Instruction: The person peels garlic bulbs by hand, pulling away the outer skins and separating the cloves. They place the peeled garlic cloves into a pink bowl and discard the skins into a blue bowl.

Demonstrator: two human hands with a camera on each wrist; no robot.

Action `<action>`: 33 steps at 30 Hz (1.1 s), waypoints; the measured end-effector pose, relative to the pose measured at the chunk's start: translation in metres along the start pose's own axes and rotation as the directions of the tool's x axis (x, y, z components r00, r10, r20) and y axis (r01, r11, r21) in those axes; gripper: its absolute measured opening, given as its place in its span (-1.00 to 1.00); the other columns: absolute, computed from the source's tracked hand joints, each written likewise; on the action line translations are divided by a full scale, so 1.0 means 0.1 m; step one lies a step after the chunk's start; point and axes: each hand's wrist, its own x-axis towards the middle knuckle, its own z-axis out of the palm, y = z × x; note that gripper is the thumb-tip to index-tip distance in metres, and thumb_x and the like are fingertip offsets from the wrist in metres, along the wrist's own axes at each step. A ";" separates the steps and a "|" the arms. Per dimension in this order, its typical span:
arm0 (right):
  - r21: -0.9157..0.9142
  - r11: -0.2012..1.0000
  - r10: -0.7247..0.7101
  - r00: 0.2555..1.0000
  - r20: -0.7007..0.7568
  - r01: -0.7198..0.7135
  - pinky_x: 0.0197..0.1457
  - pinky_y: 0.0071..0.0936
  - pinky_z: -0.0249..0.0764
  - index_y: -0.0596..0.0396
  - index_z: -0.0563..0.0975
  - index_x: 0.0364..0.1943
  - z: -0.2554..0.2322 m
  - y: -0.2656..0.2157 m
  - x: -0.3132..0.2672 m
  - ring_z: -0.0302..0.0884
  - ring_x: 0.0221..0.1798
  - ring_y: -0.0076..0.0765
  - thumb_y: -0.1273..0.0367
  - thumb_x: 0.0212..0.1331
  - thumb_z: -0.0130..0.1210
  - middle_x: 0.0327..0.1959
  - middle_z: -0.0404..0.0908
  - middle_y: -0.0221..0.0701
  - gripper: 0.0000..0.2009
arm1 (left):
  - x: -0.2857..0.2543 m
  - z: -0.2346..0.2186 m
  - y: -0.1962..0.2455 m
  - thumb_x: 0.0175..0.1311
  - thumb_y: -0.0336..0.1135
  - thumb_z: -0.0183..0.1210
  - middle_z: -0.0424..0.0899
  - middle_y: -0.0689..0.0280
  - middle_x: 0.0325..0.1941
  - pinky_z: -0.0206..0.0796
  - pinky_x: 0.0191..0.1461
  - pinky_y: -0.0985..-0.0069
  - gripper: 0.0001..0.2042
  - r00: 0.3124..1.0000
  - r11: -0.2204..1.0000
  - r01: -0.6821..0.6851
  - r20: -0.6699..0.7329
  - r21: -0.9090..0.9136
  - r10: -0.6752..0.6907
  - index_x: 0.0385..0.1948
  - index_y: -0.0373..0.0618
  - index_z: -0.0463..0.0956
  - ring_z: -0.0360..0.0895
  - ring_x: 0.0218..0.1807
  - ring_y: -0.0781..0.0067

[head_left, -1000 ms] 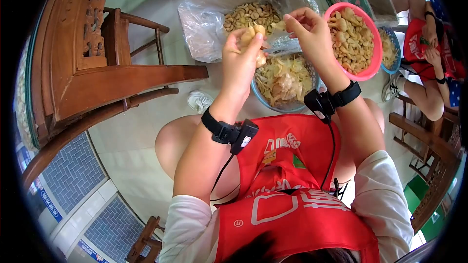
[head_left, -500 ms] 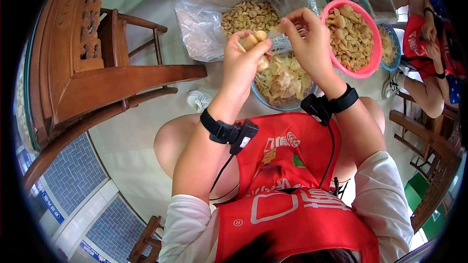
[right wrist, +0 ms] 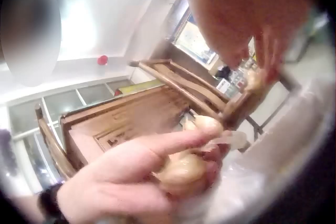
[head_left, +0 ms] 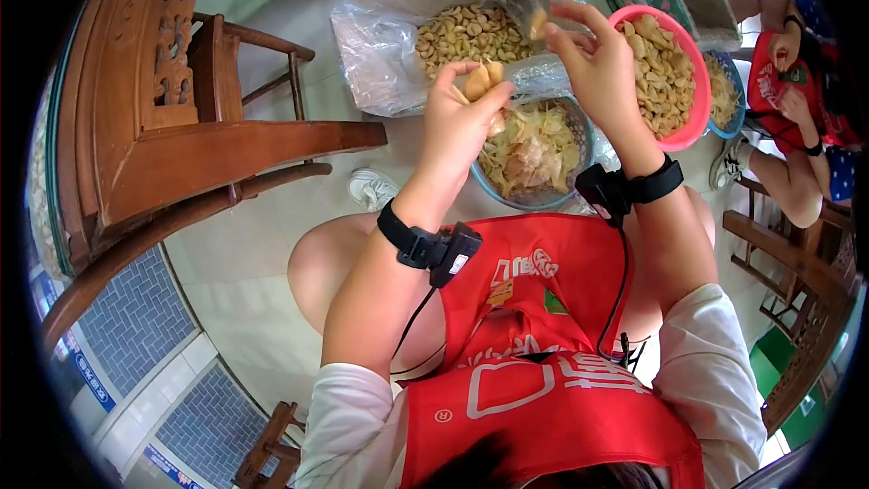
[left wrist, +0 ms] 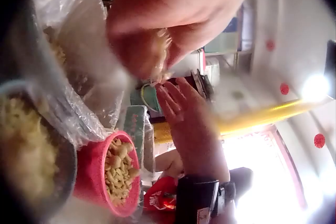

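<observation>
The garlic cloves (head_left: 483,80) are held in the left hand (head_left: 457,122), with the thumb and fingers closed round them and their tops left showing. A pale piece (head_left: 539,24) is pinched at the fingertips of the right hand (head_left: 597,59), just apart from the cloves; whether it is a bare clove or a scrap of skin cannot be told for sure.

Such smooth cloves are probably best gripped low and lightly, since they could slip or be bruised if squeezed hard. Loose skin is likely to be lifted more cleanly when it is caught at a free edge and drawn steadily away, while the clove is steadied by the other thumb. Thin skin may cling to the fingertips, so a small pinch is to be preferred.

Peeled-looking cloves (head_left: 471,32) are seen in the plastic-lined box (head_left: 380,63), papery skins (head_left: 529,158) in the blue basket (head_left: 493,196), and more garlic (head_left: 665,81) in the pink tub (head_left: 702,91). As these stand close together, care seems needed that the cloves and the skins are kept apart and that nothing is dropped between the rims.
</observation>
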 end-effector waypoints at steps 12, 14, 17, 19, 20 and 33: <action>0.106 0.989 0.052 0.909 0.414 -0.105 -0.31 -0.50 0.49 0.27 0.55 -0.33 0.08 -0.02 -0.08 0.57 -0.45 -0.52 0.46 0.15 0.13 -0.48 0.61 -0.33 -0.88 | -0.01 0.04 -0.03 0.28 -0.41 0.11 0.60 0.31 -0.30 0.39 -0.27 0.64 -0.83 0.991 0.999 -0.020 0.132 -0.026 0.024 -0.16 -0.24 0.42 0.56 -0.28 0.57; 0.127 0.987 0.042 0.927 0.373 -0.096 -0.33 -0.51 0.48 0.28 0.54 -0.35 0.09 -0.06 -0.12 0.56 -0.45 -0.52 0.48 0.14 0.13 -0.49 0.60 -0.32 -0.90 | -0.01 0.06 -0.05 0.29 -0.40 0.10 0.60 0.32 -0.30 0.39 -0.25 0.64 -0.84 0.988 0.998 -0.044 0.144 -0.042 0.049 -0.17 -0.25 0.42 0.55 -0.27 0.58; 0.112 0.993 0.007 0.963 0.269 -0.038 -0.36 -0.51 0.46 0.27 0.52 -0.38 0.15 -0.06 -0.18 0.55 -0.46 -0.49 0.52 0.11 0.13 -0.51 0.57 -0.30 -0.93 | -0.02 0.09 -0.05 0.31 -0.40 0.07 0.60 0.32 -0.29 0.38 -0.22 0.64 -0.84 0.989 0.995 -0.060 0.132 -0.084 0.071 -0.15 -0.26 0.44 0.54 -0.27 0.60; 0.072 0.997 -0.024 0.978 0.207 0.009 -0.38 -0.51 0.44 0.25 0.51 -0.39 0.18 -0.08 -0.21 0.54 -0.48 -0.45 0.53 0.10 0.13 -0.51 0.55 -0.29 -0.94 | -0.03 0.11 -0.02 0.33 -0.40 0.05 0.61 0.32 -0.29 0.37 -0.20 0.64 -0.84 0.990 0.988 -0.033 0.133 -0.150 0.053 -0.15 -0.25 0.47 0.54 -0.26 0.60; -0.012 0.990 -0.137 0.978 0.154 0.141 -0.39 -0.49 0.43 0.24 0.51 -0.40 0.18 -0.12 -0.23 0.53 -0.48 -0.39 0.54 0.09 0.12 -0.50 0.53 -0.28 -0.96 | -0.05 0.13 0.00 0.33 -0.40 0.05 0.61 0.32 -0.29 0.37 -0.20 0.64 -0.84 0.990 0.988 -0.033 0.132 -0.150 0.053 -0.15 -0.25 0.47 0.54 -0.26 0.60; 0.314 0.906 0.262 0.959 0.111 -0.284 -0.32 -0.62 0.39 0.20 0.51 -0.34 0.11 0.06 -0.15 0.43 -0.39 -0.61 0.39 0.28 0.05 -0.41 0.55 -0.44 -0.86 | -0.05 0.05 0.02 0.35 -0.35 0.06 0.59 0.37 -0.32 0.37 -0.22 0.63 -0.85 0.982 0.992 -0.044 0.178 -0.116 0.064 -0.14 -0.17 0.48 0.51 -0.33 0.61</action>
